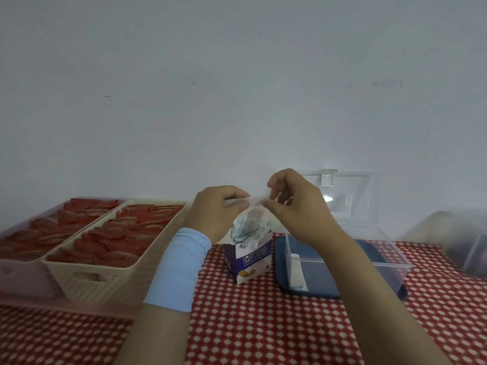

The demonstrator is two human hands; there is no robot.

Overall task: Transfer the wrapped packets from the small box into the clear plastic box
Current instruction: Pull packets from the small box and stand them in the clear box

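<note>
I have the left hand (214, 212) and the right hand (297, 206) close together, both pinching a pale wrapping (254, 201) that is too blurred to identify. Just below them the small box (249, 259) stands upright, wrapped packets (249, 229) bulging from its top. The clear plastic box (390, 272) sits under the right forearm.

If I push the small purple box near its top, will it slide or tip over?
Likely tip: the small purple box stands upright on a narrow base, with wrapped packets bulging above the open top. It looks like thin cardboard, so it is probably light and easy to dent. The checked cloth may resist sliding.
</note>
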